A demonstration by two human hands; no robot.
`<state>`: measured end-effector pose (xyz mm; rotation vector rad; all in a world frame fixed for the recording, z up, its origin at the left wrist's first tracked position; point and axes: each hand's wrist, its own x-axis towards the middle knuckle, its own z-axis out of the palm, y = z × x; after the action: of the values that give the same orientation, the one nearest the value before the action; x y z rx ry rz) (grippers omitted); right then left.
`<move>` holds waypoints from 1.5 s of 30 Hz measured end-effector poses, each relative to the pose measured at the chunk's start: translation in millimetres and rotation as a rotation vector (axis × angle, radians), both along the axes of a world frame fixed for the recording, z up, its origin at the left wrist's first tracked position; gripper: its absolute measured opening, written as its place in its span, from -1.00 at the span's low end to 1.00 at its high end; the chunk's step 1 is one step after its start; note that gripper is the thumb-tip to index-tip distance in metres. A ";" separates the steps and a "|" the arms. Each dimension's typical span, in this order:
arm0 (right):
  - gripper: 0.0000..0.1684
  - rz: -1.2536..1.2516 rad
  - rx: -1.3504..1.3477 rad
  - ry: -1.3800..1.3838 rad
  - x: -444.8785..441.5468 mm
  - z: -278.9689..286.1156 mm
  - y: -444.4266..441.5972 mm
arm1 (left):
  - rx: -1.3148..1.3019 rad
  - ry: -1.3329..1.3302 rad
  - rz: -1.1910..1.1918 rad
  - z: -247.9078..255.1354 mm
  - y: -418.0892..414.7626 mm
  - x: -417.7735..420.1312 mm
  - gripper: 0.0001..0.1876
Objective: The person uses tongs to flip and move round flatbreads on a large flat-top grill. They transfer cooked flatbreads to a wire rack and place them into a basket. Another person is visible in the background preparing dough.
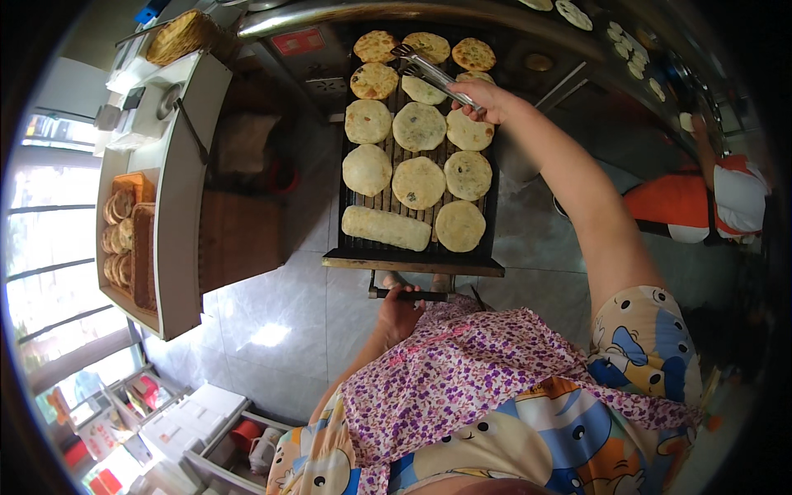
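My left hand (401, 312) grips the black bar handle (413, 296) at the front of a pulled-out baking drawer (411, 265). Several round flatbreads lie on its ribbed rack, pale ones such as this flatbread (419, 183) nearer me and browner ones such as this flatbread (473, 54) at the back. One long rolled bread (386, 228) rests at the front left. My right hand (484, 101) holds metal tongs (436, 74) over the back rows. Their jaws are apart, around or above a pale flatbread (423, 90); I cannot tell whether they touch it.
To the left stands a white counter (179, 185) with a basket (144, 257) and several browned breads (117, 238). A metal oven edge (297, 23) spans the back. At the right, a person in an orange apron (671, 198) works beside a surface with pale dough pieces (628, 51).
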<state>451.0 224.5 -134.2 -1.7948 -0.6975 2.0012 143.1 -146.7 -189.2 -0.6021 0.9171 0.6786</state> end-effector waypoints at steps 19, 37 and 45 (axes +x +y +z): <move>-0.57 0.129 0.338 -0.185 -17.8 -37.4 6.3 | 0.037 -0.008 0.054 29.9 -14.7 -12.4 -0.74; -0.71 0.076 0.105 0.006 23.5 6.9 -34.9 | 0.046 -0.021 0.000 46.7 -14.0 -29.0 -0.80; -0.72 -0.186 0.068 0.226 -46.1 -31.4 6.2 | 0.086 -0.026 0.004 60.3 -7.2 -32.5 -0.81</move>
<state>404.9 230.7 -165.6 -1.5052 -0.5029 1.9893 110.6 -153.9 -128.9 -0.5348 0.8589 0.7086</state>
